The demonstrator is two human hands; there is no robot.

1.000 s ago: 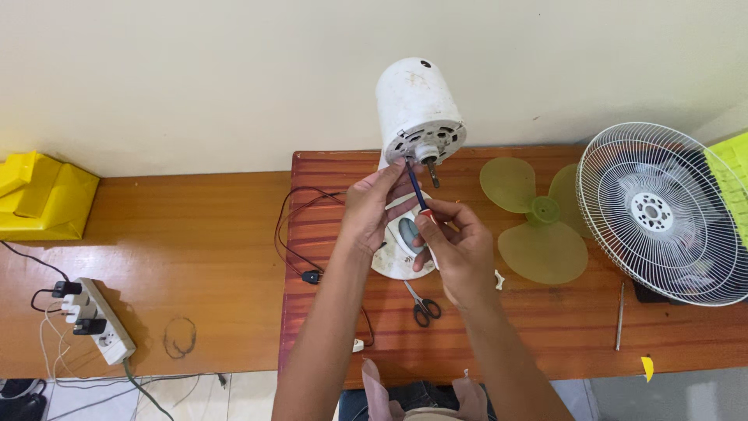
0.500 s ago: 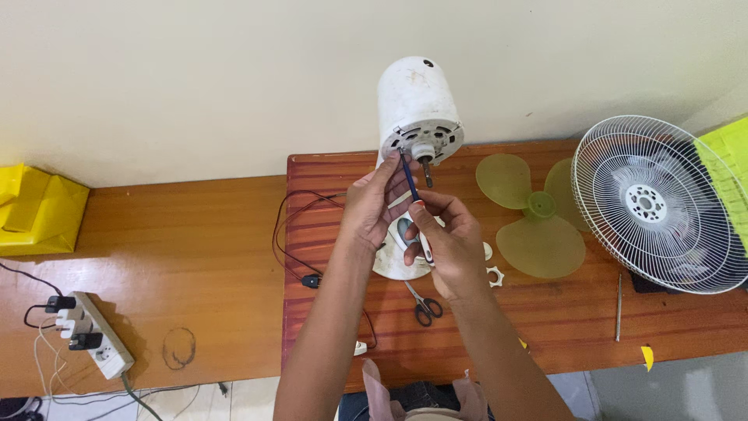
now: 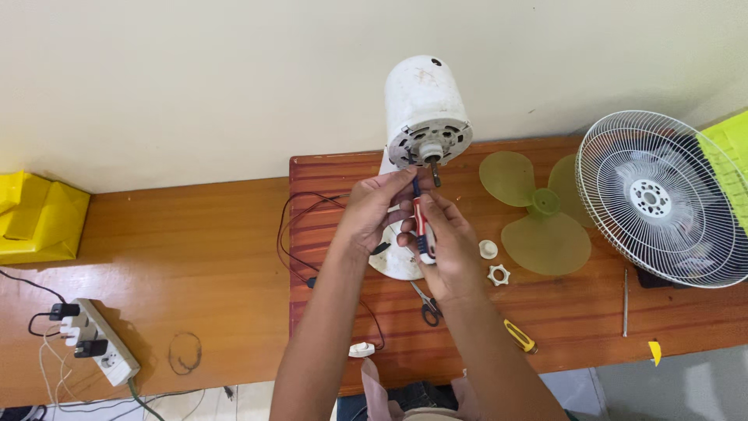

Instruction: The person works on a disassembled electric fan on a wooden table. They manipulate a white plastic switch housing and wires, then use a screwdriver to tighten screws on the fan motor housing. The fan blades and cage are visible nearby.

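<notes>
A white fan motor housing [image 3: 425,105] stands upright on its base [image 3: 396,261] on a wooden table [image 3: 608,312], its bare shaft facing me. My right hand [image 3: 452,249] grips a screwdriver [image 3: 421,226] with a red, white and blue handle, its tip raised to the lower face of the motor. My left hand [image 3: 374,210] is beside it, fingertips touching the screwdriver shaft just under the motor face.
A yellow-green fan blade [image 3: 538,210] and a white wire grille [image 3: 662,199] lie to the right. Two small white plastic nuts [image 3: 493,261], scissors [image 3: 426,304], a yellow-handled tool [image 3: 520,335], a thin metal rod [image 3: 625,302] and a black cord [image 3: 300,234] lie on the table. A power strip [image 3: 97,339] sits at left.
Both hands have stayed at the motor face; the screwdriver has swung more upright, and the view has shifted slightly.
</notes>
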